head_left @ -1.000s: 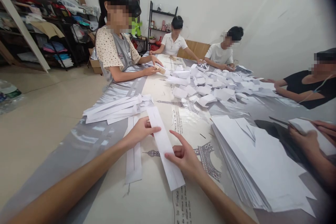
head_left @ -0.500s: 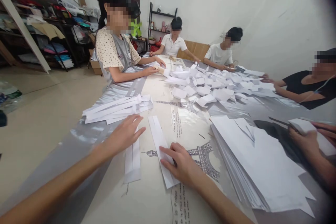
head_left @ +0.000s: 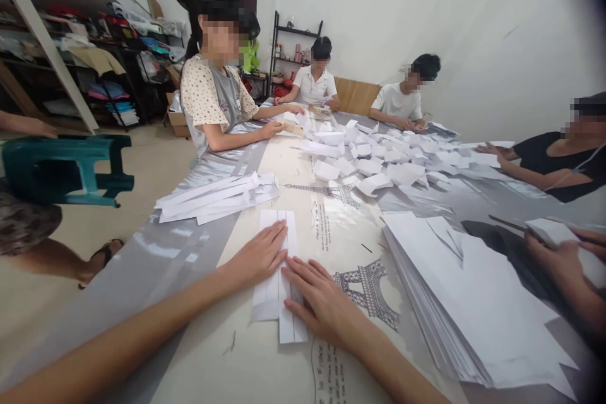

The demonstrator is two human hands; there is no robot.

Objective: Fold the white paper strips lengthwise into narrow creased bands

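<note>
Left hand (head_left: 258,255) and right hand (head_left: 324,300) lying open, I am pressing two paper strips (head_left: 266,300) — placed adjacent, lower ends not yet level.

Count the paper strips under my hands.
2: left strip, partly under the left hand; right strip beside it, partly under the right hand. More could be hidden beneath.

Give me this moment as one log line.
left hand: on paper strips | right hand: on right strip | strips: side by side, near ends uneven
</note>
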